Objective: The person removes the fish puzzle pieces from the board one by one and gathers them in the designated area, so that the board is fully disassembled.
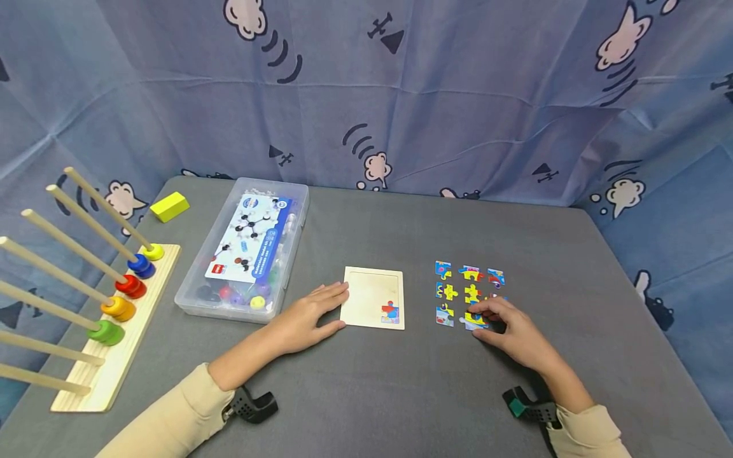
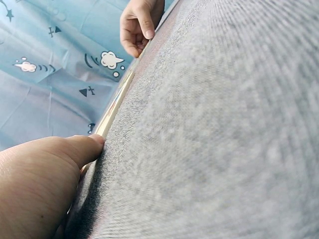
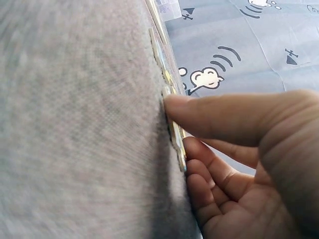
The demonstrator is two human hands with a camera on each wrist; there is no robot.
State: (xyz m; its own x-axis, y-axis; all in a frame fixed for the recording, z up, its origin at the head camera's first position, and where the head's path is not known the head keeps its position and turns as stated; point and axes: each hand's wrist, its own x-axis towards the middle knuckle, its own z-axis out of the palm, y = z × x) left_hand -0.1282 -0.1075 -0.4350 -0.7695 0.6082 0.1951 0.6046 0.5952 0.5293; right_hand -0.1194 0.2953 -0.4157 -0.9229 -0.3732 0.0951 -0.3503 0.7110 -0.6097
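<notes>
A square wooden puzzle board [image 1: 366, 296] lies on the table, with one colourful jigsaw piece [image 1: 390, 312] in its lower right corner. My left hand [image 1: 309, 318] lies flat at the board's left edge, fingertips and thumb touching it. In the left wrist view the thumb [image 2: 89, 149] rests against the board's side. To the right, loose jigsaw pieces [image 1: 444, 291] are spread in rough rows. My right hand [image 1: 518, 334] pinches a puzzle piece [image 1: 474, 320] in the bottom row between thumb and fingers. Its palm side hides part of the right-hand column.
A clear plastic box [image 1: 186, 305] with a molecular model kit label stands left of the board. Farther left is a wooden peg stand [image 1: 123, 356] with coloured rings on upright rods. A yellow block [image 1: 169, 207] lies near the back left. A patterned curtain [image 1: 435, 114] hangs behind the table.
</notes>
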